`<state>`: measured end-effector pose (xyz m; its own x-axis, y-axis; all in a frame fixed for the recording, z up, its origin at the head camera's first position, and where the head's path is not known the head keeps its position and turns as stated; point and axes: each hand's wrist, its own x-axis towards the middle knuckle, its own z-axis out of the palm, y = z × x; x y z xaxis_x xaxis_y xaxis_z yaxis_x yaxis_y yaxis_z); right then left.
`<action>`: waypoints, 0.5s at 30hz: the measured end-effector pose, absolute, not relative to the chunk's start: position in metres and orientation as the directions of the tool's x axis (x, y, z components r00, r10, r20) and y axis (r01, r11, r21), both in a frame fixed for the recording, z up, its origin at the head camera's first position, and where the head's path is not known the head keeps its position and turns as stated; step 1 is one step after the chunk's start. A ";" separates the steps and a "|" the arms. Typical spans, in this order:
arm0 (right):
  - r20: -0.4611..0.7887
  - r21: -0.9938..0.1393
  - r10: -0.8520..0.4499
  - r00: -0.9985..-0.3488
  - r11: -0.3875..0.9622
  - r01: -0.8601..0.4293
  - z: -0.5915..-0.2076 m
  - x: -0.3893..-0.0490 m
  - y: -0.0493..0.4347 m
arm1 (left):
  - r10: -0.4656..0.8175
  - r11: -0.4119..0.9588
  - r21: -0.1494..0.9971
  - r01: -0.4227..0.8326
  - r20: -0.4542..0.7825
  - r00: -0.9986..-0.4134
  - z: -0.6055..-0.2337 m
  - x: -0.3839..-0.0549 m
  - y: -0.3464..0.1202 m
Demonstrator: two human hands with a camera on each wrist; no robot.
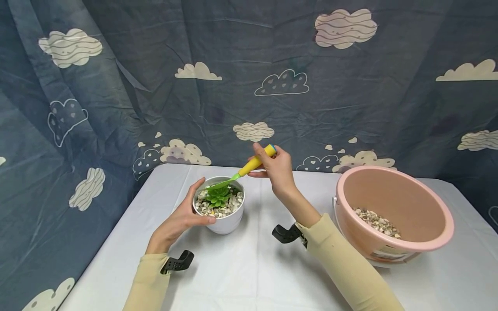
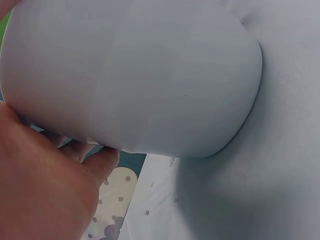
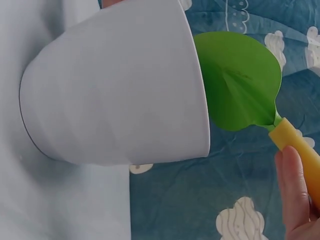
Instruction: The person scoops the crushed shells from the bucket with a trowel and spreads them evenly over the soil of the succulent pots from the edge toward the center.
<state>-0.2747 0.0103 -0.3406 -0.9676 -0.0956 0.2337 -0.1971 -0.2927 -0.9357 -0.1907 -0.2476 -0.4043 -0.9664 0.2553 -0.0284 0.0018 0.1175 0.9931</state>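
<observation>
A white flower pot stands on the table, holding a green succulent ringed by small pale stones. My left hand grips the pot from its left side, thumb at the near rim and fingers around the far side; its fingers press the wall in the left wrist view. With my right hand I hold a small garden trowel by its yellow handle. The green blade reaches over the pot's rim, above the plant. In the right wrist view the pot wall hides the blade's tip.
To the right stands a pink bucket with more small stones at its bottom. A white cloth covers the table. Behind and to the left hangs a dark blue curtain with cloud prints.
</observation>
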 end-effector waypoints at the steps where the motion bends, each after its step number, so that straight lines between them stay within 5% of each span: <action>1: 0.217 -0.936 -0.097 -0.971 -0.302 -0.179 -0.341 -0.274 0.012 | 0.253 0.128 0.992 0.003 -0.030 -0.967 -0.404 -0.191 -0.247; 15: 0.169 -0.881 -0.132 -0.977 -0.464 -0.090 -0.337 -0.247 0.028 | 0.269 0.155 0.984 0.083 0.039 -0.962 -0.404 -0.191 -0.248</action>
